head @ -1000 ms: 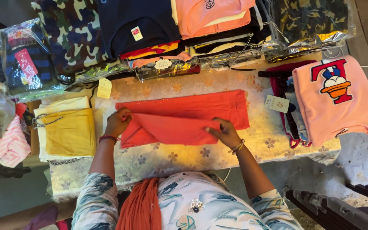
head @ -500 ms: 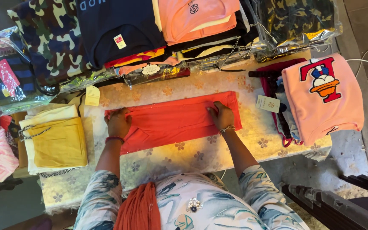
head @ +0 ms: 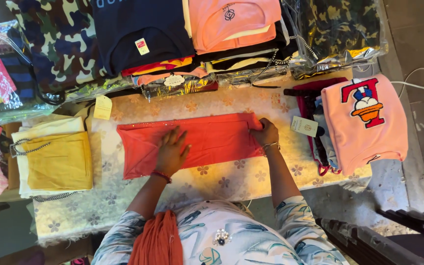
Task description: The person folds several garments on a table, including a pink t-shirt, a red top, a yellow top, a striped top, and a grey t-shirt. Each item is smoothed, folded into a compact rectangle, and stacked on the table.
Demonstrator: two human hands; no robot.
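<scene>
L hand (head: 172, 149) spread flat on folded red cloth (head: 207, 142), R hand (head: 265, 132) pinching its right edge.

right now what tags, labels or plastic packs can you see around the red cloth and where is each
Pale yellow hang tag: rectangular, left of the red cloth under the left hand.
White hang tag: squarish, just right of the right hand.
Round white tag: on the shiny pack above the cloth.
Yellow sticker: small rectangle with red, on the navy garment.
Clear plastic pack: far left, holding striped clothing.
</scene>
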